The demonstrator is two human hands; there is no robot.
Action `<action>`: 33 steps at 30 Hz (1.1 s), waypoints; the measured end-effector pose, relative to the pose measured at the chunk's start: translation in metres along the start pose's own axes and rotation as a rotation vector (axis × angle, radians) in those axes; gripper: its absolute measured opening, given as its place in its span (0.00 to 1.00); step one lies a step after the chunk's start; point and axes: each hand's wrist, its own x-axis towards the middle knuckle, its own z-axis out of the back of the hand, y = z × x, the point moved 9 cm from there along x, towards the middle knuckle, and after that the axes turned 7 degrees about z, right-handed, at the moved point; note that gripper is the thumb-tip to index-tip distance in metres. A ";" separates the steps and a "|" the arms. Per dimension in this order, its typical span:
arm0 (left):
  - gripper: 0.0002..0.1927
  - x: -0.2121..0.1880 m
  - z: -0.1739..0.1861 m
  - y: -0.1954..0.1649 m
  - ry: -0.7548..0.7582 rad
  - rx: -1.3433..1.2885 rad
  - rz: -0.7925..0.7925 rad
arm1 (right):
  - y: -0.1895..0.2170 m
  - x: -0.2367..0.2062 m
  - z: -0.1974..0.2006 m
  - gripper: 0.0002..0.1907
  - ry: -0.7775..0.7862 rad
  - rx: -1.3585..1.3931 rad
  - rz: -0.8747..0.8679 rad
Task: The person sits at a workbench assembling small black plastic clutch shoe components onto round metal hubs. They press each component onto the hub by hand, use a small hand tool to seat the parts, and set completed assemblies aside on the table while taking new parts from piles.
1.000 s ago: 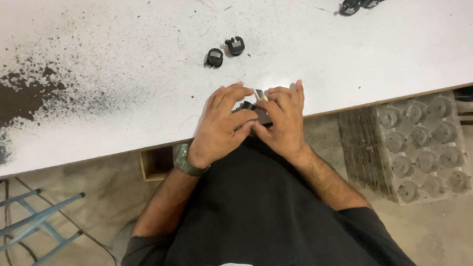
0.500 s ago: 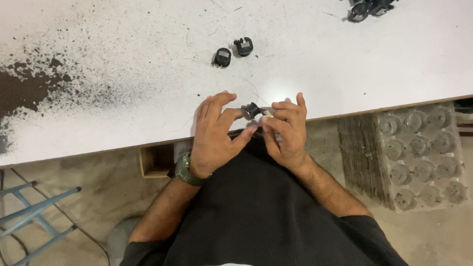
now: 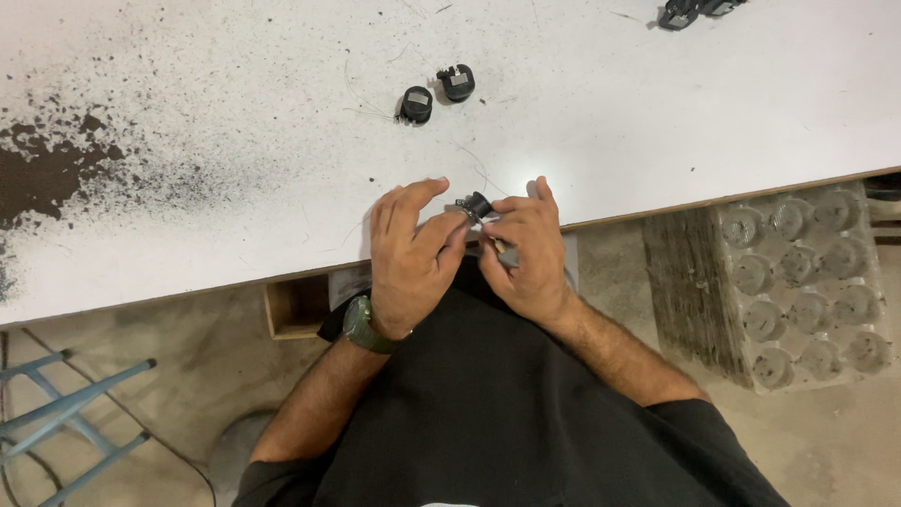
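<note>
Both hands meet at the near edge of a white table (image 3: 657,103). The left hand (image 3: 408,258) and the right hand (image 3: 526,249) pinch a small black round part (image 3: 477,204) between their fingertips, just above the table edge. The left wrist wears a green watch (image 3: 364,325). Farther off on the table lie two more black parts (image 3: 434,94) side by side. Dark speckled stains (image 3: 56,169) cover the table's left side. A grey moulded tray (image 3: 807,282) sits on the floor at right.
</note>
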 end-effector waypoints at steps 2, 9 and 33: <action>0.10 -0.001 0.001 -0.002 -0.009 0.010 -0.047 | 0.001 0.001 0.000 0.17 -0.003 0.019 -0.006; 0.08 -0.001 -0.004 -0.010 0.004 0.094 -0.134 | 0.001 0.004 0.003 0.16 -0.001 0.038 -0.025; 0.07 0.003 -0.012 0.012 0.144 -0.022 0.084 | 0.007 0.005 -0.006 0.18 0.067 -0.075 0.092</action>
